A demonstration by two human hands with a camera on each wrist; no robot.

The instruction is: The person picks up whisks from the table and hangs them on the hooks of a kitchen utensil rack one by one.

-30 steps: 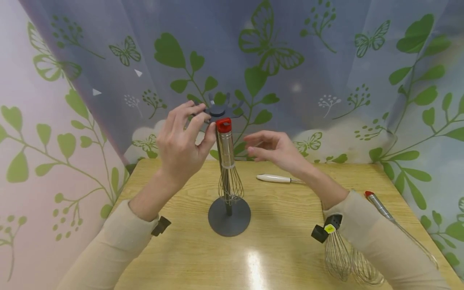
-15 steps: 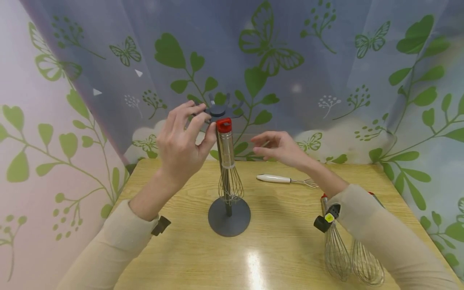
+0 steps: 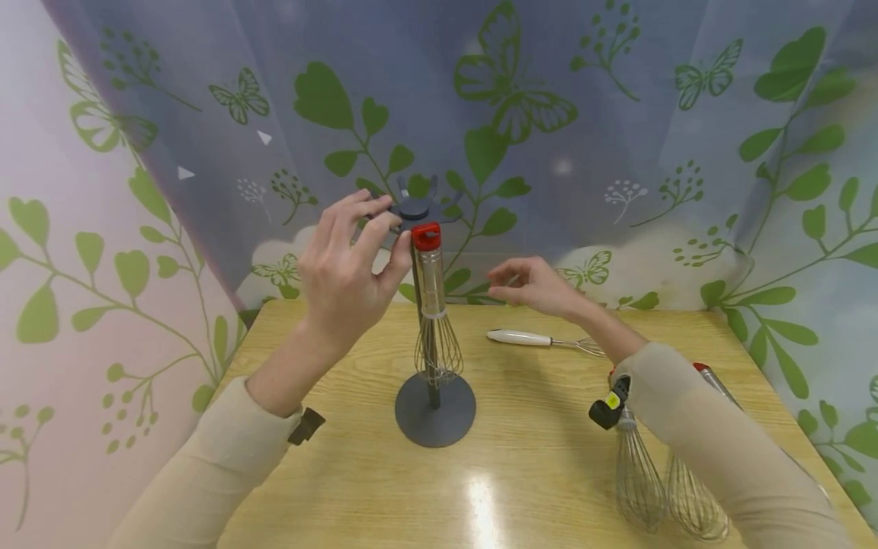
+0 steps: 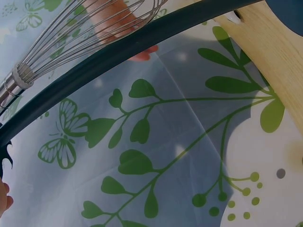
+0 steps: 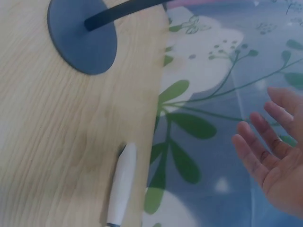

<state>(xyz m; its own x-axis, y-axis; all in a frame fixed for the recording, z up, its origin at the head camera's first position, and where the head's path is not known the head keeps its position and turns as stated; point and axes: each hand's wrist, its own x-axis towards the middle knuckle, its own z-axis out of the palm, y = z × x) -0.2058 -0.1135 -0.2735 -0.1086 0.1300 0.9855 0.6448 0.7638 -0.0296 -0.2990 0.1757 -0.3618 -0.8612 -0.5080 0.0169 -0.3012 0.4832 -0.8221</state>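
A wire whisk (image 3: 432, 286) with a steel handle and red loop end hangs upright along the front of a dark grey utensil stand (image 3: 435, 431). My left hand (image 3: 350, 267) is at the stand's top, fingers bent and thumb close to the red loop, holding one of the hooks there. In the left wrist view the whisk (image 4: 94, 40) runs beside the stand's pole (image 4: 128, 45). Well right of the stand, my right hand (image 3: 531, 286) hovers over the table's back part with nothing in it, its fingers loosely bent and apart in the right wrist view.
A white-handled whisk (image 3: 519, 337) lies near the table's back edge, below my right hand. More whisks with red ends, including one wire whisk (image 3: 638, 480), lie at the right, partly hidden by my right sleeve (image 3: 713, 435). A patterned curtain (image 3: 617, 152) stands behind the table (image 3: 329, 473).
My right hand has drawn away from the stand, a little to the right. The left hand and the hanging whisk have stayed in place.
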